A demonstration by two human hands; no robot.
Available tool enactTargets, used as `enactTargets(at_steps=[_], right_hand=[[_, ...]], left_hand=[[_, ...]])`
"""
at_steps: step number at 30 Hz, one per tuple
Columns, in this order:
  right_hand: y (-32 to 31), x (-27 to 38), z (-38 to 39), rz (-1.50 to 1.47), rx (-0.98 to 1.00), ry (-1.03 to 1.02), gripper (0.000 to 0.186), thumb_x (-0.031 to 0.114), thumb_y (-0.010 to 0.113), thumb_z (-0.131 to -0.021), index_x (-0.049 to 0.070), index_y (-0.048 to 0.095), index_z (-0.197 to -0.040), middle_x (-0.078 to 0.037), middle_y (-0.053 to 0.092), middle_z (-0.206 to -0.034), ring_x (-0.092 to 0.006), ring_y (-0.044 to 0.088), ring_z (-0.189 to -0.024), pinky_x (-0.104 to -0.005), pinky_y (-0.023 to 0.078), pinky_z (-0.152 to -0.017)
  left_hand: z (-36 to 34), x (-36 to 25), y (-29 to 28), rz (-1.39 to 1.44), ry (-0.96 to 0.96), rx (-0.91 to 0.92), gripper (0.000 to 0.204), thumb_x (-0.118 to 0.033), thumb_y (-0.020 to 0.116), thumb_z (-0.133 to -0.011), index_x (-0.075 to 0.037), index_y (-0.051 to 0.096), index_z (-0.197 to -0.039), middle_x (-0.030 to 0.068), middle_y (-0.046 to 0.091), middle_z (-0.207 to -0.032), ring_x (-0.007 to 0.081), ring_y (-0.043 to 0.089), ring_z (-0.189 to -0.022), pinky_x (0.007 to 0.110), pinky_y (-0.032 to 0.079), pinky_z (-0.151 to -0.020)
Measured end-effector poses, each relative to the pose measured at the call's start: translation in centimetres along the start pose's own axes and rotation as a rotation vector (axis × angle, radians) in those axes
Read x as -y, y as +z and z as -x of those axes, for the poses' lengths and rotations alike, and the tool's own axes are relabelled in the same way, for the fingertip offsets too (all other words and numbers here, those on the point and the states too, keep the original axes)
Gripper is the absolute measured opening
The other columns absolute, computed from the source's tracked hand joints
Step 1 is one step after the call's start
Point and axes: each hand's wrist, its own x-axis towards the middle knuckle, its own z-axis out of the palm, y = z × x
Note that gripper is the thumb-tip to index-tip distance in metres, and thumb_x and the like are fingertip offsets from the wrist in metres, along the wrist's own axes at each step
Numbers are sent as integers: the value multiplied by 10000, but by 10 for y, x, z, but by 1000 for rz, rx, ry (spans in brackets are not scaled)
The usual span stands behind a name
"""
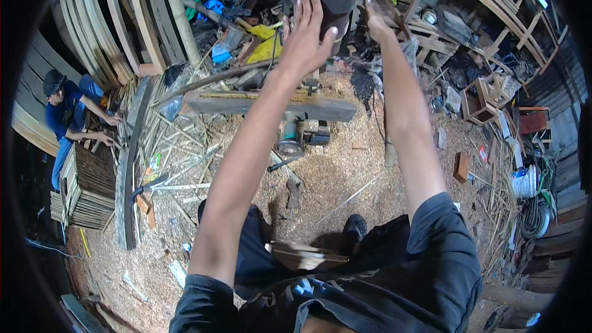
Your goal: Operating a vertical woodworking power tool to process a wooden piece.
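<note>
A dark, rounded machine housing (327,9) with a slotted vent on top stands upright at the far middle. My left hand (306,38) lies against its near left side, fingers stretched out and thumb spread. On the right side of the housing, my right hand (375,22) is raised close by with its fingers apart; part of it is in shadow, and I cannot tell whether it touches. Below the housing, a long wooden plank (320,108) lies across at working height. Under that plank is a greenish round motor (290,139).
At the left a person (71,108) in dark blue sits beside a stack of slatted wood (92,179) and a long beam (129,166). Wood shavings and sticks cover the floor. A small wooden frame (480,100) and a white bucket (525,182) stand at the right.
</note>
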Motion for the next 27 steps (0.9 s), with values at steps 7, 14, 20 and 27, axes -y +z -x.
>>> enactTargets(at_steps=[7,14,20,27], right_hand=[[33,-168,201,365,-64,-29,548,448,448,-1007,-38,565,-1232,-209,606,-1223,-265,563,-1160,-361,403,-1008],[122,-284,389,599,510,156,774,125,557,-876,-78,126,-1486,-312,186,-1531,-397,248,-1425,-379,229,-1179],[147,-292,401,687,467,78,889,139,616,-841,-133,43,-1464,-389,141,-1499,-474,184,-1418,-402,210,-1184],[157,-287,395,485,394,3,979,115,598,-824,-152,-119,-1434,-406,103,-1497,-488,179,-1414,-411,213,-1174]], left_hand=[[138,97,53,164,-181,10,706,-318,426,-979,9,114,-1522,225,167,-1577,364,124,-1474,477,95,-1186],[372,169,146,-100,-792,782,728,-233,407,-935,-12,52,-1531,172,34,-1610,307,95,-1487,523,120,-1182],[429,182,183,-18,-913,905,770,-251,416,-931,-13,-6,-1530,144,-23,-1617,281,1,-1497,512,79,-1194],[432,207,214,-7,-958,1104,884,-347,463,-937,10,-111,-1507,194,-86,-1601,318,-56,-1490,452,76,-1205]])
